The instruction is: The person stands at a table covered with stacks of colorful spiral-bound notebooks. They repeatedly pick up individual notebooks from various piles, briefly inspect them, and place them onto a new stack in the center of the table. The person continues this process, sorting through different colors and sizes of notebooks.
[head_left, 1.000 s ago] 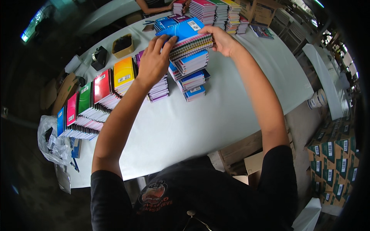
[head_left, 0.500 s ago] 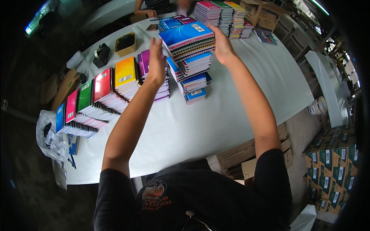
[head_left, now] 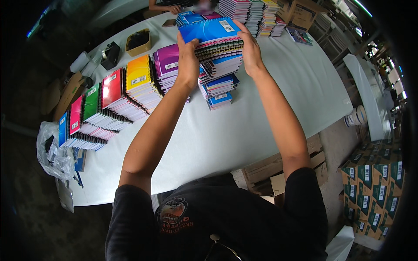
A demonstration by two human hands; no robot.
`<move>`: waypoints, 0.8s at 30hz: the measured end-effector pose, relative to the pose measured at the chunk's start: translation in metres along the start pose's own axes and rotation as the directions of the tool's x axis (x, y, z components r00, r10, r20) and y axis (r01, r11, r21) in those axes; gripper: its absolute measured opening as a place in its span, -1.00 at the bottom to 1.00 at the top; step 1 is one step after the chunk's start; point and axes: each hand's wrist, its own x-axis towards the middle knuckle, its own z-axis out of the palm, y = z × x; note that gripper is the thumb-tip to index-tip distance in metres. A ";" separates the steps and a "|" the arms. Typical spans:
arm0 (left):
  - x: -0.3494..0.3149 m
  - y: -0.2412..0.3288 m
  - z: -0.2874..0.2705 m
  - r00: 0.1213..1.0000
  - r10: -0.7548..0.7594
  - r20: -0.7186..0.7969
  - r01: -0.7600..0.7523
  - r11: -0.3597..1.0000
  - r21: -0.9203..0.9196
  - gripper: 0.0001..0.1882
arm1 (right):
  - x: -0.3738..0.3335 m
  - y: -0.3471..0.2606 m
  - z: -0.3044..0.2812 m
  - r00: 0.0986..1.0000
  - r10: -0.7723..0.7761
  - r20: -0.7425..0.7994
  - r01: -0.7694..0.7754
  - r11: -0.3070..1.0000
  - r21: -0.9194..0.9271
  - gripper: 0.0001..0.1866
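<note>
A bundle of spiral notebooks [head_left: 207, 30] with a blue cover on top sits at the top of a tall pile. My left hand [head_left: 188, 63] presses its left side, with the thumb at the near left corner of the cover. Against the right side, my right hand [head_left: 251, 50] has its fingers along the far right edge, so the bundle is clasped between both palms. Beneath it are staggered smaller bundles of blue-covered notebooks [head_left: 220, 86]. Left of my left hand stands a stack of purple notebooks [head_left: 166, 61], partly hidden by my forearm.
Yellow [head_left: 138, 76], red [head_left: 113, 87], green and pink notebook stacks run leftward along the white table [head_left: 209, 143]. More stacks [head_left: 234, 11] stand at the far side near a cardboard box [head_left: 303, 16]. A tape dispenser [head_left: 111, 55] and yellow tub [head_left: 138, 42] sit far left. A co-worker's hand [head_left: 174, 9] rests at the far edge.
My left hand, flat and slightly apart from the bundle before, has closed in on its left side. The right hand stays on the right side. The whole view has shifted slightly.
</note>
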 end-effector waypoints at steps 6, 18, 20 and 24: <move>-0.012 0.011 0.008 0.999 -0.047 0.013 0.047 0.998 -0.029 -0.45 | -0.002 0.001 -0.003 0.996 -0.076 -0.043 0.073 0.995 -0.061 -0.49; -0.156 0.027 -0.007 0.960 -0.198 0.198 0.241 0.945 -0.221 0.00 | -0.165 -0.013 -0.006 0.975 -0.079 -0.209 0.098 0.992 0.082 -0.42; -0.166 -0.030 -0.023 0.919 -0.362 0.158 0.390 0.893 -0.222 -0.06 | -0.196 0.040 -0.022 0.961 0.118 -0.250 -0.104 0.992 0.067 -0.41; -0.167 -0.099 -0.030 0.872 -0.481 0.098 0.484 0.875 -0.017 -0.08 | -0.202 0.111 -0.045 0.952 0.199 -0.233 -0.189 0.980 0.064 -0.40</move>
